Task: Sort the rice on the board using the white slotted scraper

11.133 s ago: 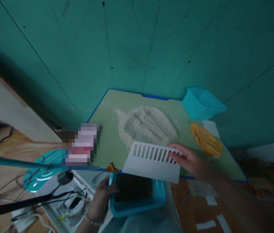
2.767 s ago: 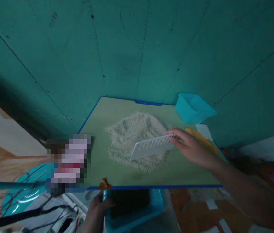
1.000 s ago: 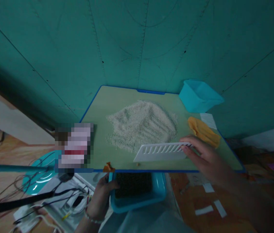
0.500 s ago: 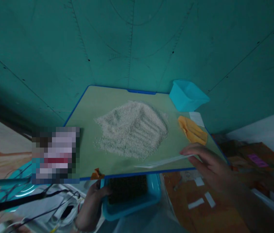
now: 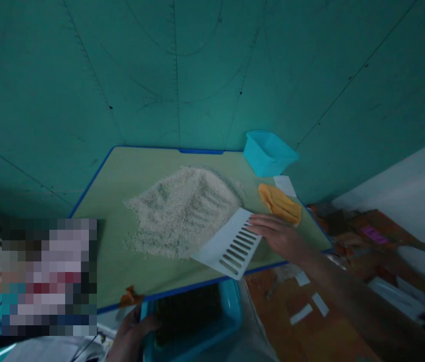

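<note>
My right hand [image 5: 278, 234] grips the end of a white slotted plastic scraper [image 5: 214, 246], fingers on its upper face. The scraper lies slanted over the near right edge of a heap of pale, grainy material [image 5: 182, 213]. That heap is spread across a pale yellow-green board [image 5: 116, 261] with a blue edge. Below the board's front edge, my left hand [image 5: 133, 332] clasps the left rim of a blue plastic tub [image 5: 237, 311]. Dark material [image 5: 188, 311] covers the tub's inside, too dim to make out.
A turquoise plastic container [image 5: 269, 156] stands at the board's back right corner. Beside it lie an orange cloth [image 5: 280, 203] and a white paper piece [image 5: 285, 185]. A blurred-out object [image 5: 54, 276] covers the left side. A green marked wall [image 5: 197, 75] rises behind.
My right hand has brought the scraper over the heap's near edge and turned it from edge-on to showing its slotted face. The view has shifted right. My left hand stays at the tub.
</note>
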### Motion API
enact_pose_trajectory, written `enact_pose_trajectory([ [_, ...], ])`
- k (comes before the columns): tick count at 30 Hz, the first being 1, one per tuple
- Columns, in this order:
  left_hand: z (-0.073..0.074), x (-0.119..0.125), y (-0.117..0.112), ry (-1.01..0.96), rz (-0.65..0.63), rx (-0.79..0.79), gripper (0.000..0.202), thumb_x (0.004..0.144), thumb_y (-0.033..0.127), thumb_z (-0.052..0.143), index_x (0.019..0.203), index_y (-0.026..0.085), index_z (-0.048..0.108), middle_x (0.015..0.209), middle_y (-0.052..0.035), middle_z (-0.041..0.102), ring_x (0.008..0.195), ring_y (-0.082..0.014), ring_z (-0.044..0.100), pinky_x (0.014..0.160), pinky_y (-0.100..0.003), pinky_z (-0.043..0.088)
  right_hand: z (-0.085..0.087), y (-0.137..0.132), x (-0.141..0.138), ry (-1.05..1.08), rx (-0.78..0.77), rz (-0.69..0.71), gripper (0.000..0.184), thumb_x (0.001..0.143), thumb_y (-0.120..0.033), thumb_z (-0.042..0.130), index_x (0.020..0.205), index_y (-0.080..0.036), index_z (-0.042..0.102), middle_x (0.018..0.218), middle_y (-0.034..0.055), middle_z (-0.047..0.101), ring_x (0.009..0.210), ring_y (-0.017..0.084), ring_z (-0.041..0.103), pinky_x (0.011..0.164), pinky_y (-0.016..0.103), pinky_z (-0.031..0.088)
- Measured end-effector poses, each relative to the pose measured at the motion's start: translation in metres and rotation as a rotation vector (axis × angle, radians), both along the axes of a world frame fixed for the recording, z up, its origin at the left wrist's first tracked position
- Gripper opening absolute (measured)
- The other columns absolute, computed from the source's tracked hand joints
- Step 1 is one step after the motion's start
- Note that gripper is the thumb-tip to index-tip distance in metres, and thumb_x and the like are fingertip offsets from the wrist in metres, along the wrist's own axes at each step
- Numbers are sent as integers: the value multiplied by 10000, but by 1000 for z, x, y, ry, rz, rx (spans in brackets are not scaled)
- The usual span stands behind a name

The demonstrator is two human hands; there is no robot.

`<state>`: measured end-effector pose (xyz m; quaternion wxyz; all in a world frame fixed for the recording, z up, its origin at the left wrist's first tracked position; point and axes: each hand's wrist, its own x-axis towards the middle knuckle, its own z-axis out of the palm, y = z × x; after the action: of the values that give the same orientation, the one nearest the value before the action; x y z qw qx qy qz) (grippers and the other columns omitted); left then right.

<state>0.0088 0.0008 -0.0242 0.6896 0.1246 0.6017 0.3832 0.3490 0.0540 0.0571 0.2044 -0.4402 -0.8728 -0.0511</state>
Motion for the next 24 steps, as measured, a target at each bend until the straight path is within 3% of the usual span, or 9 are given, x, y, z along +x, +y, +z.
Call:
enact_pose_trajectory([
  [6, -12, -9, 1, 135, 50, 102, 181, 331, 126, 716, 472, 237, 697, 376, 48, 659, 391, -179, 554, 417, -276, 435, -1, 40, -12, -5, 83, 85, 313, 858, -67, 443, 1009, -173, 695, 1020, 95, 726, 1023, 218, 643, 894, 377, 537],
  [11, -12, -12, 3, 172, 17, 103, 178, 329, 145, 713, 478, 241, 691, 354, 49, 636, 375, -190, 525, 435, -315, 448, 10, 63, -22, 50, 32, 126, 340, 854, -51, 427, 1025, -190, 686, 1057, 72, 715, 1061, 200, 617, 925, 387, 510],
  [19, -5, -6, 5, 158, 27, 85, 152, 317, 146, 681, 412, 263, 664, 310, 72, 562, 368, -184, 495, 396, -308, 404, 33, 100, -33, 169, -27, 64, 418, 785, 20, 402, 969, -214, 695, 1023, 46, 723, 984, 173, 644, 891, 356, 500],
  [24, -9, -9, 4, 132, 33, 85, 166, 311, 140, 691, 414, 264, 651, 347, 61, 611, 365, -183, 490, 396, -309, 389, 52, 103, -20, 291, -134, -125, 285, 825, -84, 466, 930, -226, 690, 997, 28, 725, 943, 184, 651, 846, 341, 491],
])
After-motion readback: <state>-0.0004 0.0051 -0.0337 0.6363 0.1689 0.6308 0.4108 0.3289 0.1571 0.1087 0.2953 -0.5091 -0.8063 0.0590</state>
